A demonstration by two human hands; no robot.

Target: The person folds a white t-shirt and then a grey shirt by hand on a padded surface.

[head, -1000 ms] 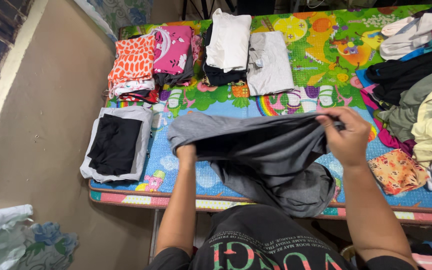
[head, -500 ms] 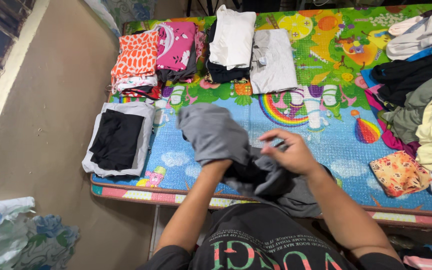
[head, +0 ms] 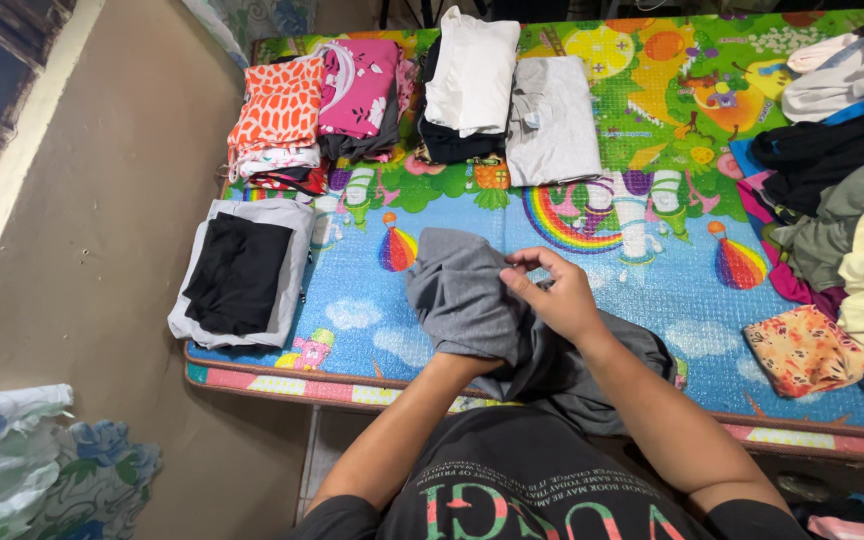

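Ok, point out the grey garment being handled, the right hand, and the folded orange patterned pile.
grey garment (head: 462,295), head view, on the bunched upper fold.
right hand (head: 552,298), head view, back of the hand.
orange patterned pile (head: 277,105), head view, middle of the top piece.

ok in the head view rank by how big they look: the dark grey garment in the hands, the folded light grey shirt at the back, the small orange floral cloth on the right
1. Dark grey garment, largest, though nearest the camera.
2. Folded light grey shirt.
3. Small orange floral cloth, smallest.
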